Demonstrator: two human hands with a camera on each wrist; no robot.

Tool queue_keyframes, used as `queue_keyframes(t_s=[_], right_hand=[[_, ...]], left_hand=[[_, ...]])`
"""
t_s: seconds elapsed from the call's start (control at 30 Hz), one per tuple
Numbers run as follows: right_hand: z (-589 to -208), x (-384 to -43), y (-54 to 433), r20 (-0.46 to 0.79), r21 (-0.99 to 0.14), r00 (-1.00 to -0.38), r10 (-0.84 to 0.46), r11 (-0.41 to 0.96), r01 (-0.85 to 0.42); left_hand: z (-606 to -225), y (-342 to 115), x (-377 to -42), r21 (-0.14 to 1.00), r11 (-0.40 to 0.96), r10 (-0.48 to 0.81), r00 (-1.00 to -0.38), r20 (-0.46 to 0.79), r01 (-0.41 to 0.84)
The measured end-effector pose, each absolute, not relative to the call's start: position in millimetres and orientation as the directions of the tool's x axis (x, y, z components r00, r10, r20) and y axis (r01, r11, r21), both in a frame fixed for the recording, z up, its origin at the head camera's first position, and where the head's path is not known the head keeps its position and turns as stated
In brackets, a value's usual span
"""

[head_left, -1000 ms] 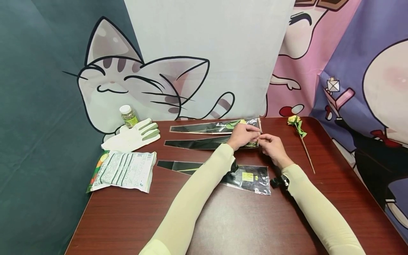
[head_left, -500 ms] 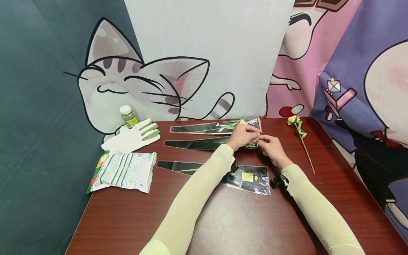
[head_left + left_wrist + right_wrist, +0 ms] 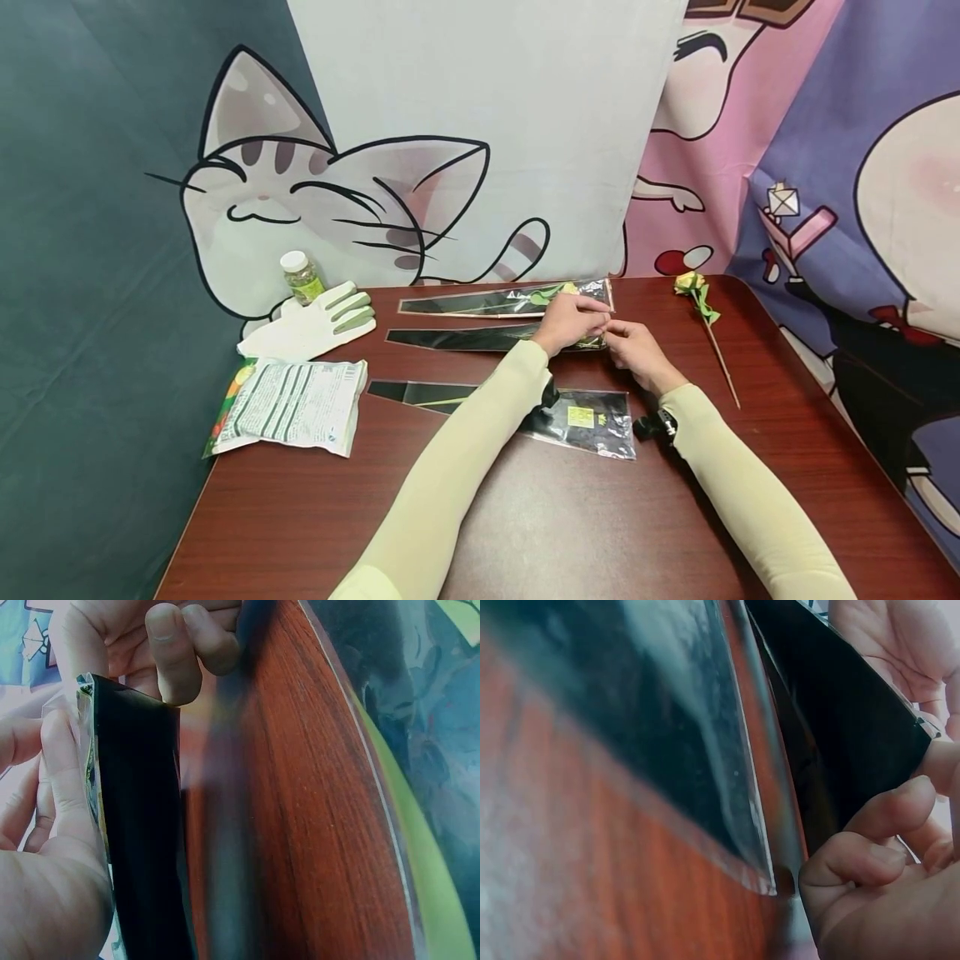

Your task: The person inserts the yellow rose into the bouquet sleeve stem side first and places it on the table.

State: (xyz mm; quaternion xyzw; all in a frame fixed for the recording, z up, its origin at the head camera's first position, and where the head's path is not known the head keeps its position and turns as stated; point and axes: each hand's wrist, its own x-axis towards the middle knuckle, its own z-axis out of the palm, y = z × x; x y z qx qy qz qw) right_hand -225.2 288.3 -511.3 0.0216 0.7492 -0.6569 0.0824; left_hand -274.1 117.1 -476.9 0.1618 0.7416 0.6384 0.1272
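In the head view, a long tapered black-and-clear flower sleeve (image 3: 459, 337) lies in the middle of three. My left hand (image 3: 572, 323) grips its wide right end from above, thumb and fingers pinching the edge. At the same end, my right hand (image 3: 637, 354) pinches the sleeve's corner with its fingertips. Both hands nearly meet. The left wrist view shows the black sleeve (image 3: 142, 817) raised on edge between them. In the right wrist view, curled fingers (image 3: 892, 814) of the right hand are against the sleeve's end. What lies inside is mostly hidden by the hands.
Behind lies a sleeve (image 3: 472, 306) with a yellow rose in it; nearer is another sleeve (image 3: 577, 433) with a yellow label. A loose yellow rose (image 3: 690, 283) lies at right. At left are a white-green glove (image 3: 300, 329), a capped jar (image 3: 302, 279) and a printed bag (image 3: 292, 404).
Both hands keep their grip on the middle sleeve's end, the right fingertips shifting very slightly left and down. The head view has tilted a little.
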Motion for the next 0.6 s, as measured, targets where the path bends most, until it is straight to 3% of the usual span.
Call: queue_keyframes(t_s=[0.3,0.6], right_hand=[[-502.5,-222.4,295.3,-0.146,-0.982,-0.987,-0.061,0.126,0.138],[-500.8,-218.6,309.1,-0.149,-0.967,-0.989,-0.013,0.209,0.143]], left_hand=[[-479.5,114.7,-273.5,0.994,0.107,0.382,-0.924,-0.005,0.039],[-483.7,110.0,-271.9,0.998,0.064,0.402,-0.915,-0.024,0.002]])
